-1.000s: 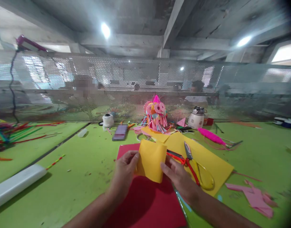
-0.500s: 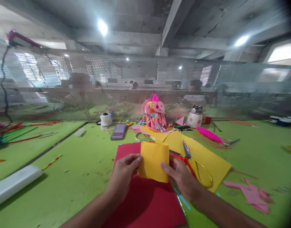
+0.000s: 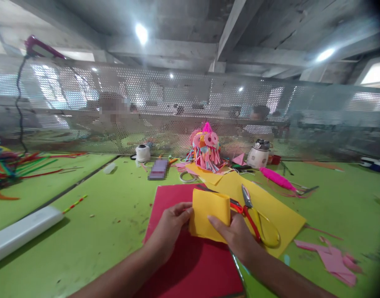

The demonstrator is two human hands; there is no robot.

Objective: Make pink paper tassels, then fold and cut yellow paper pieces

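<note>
A small folded square of yellow paper (image 3: 205,207) is held up between my two hands, above a dark red board (image 3: 196,269). My left hand (image 3: 173,225) pinches its left edge between thumb and fingers. On the other side my right hand (image 3: 235,231) grips it with the thumb flat on the front and the fingers hidden behind. Just right of the paper lie scissors (image 3: 253,217) with red and yellow handles, on a large yellow sheet (image 3: 284,219). A second red-handled tool (image 3: 236,205) shows partly behind the folded paper.
Behind the board stands a fringed pink paper craft (image 3: 205,151). A white jar (image 3: 258,155), a phone (image 3: 158,169), a tape ring (image 3: 188,177) and a magenta bundle (image 3: 278,179) lie around it. Pink scraps (image 3: 335,263) are at right, a long white box (image 3: 25,234) at left.
The folded yellow paper has tilted and shifted slightly right in the view, its right fold now showing. My right thumb lies further in over its front. The whole view has shifted a little.
</note>
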